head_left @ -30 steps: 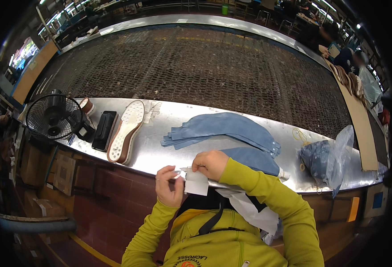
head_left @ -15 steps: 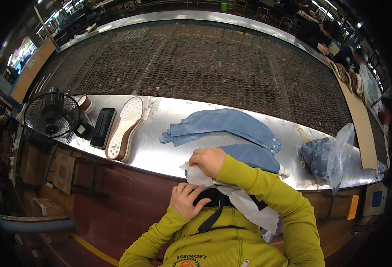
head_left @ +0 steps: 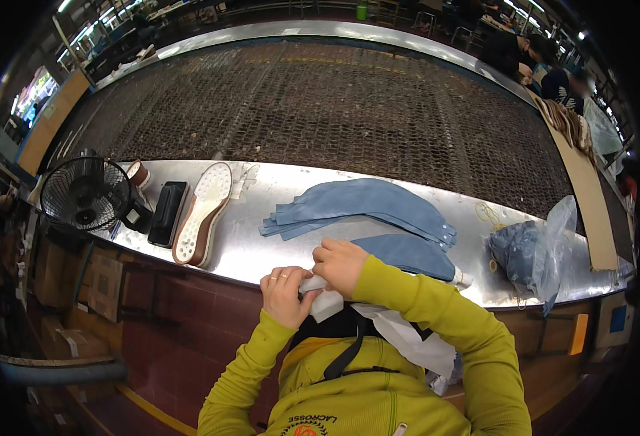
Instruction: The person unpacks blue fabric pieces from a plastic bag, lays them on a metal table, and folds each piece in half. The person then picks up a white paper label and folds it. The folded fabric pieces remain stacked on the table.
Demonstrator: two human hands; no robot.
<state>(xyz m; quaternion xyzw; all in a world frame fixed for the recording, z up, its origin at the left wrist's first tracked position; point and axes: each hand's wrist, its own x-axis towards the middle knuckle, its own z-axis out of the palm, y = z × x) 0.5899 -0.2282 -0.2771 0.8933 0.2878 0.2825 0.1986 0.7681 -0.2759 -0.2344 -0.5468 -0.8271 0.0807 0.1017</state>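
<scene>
My left hand point(head_left: 284, 296) and my right hand point(head_left: 342, 266) are close together at the bench's near edge, with fingers closed. Between them they pinch a small white sheet point(head_left: 326, 306), paper-like, whose lower part hangs down. What lies under the fingertips is hidden. A larger white sheet point(head_left: 409, 336) drapes over my lap below the right forearm. Just beyond my right hand lie curved blue pieces point(head_left: 407, 256), leather-like. Farther back, a fanned stack of similar blue pieces point(head_left: 371, 200) rests on the metal bench point(head_left: 262, 254).
To the left stand a black fan point(head_left: 86, 192), a black case-like object point(head_left: 167, 213), a shoe sole point(head_left: 204, 214) and a small brown roll point(head_left: 138, 174). At right sits a clear plastic bag point(head_left: 556, 251) beside blue material. Beyond the bench runs a dark mesh conveyor point(head_left: 320, 102). Other people work at far right.
My left hand has moved up and left, closer to my right hand, and its fingers have closed on the sheet. The held white sheet has shifted and folded between the hands.
</scene>
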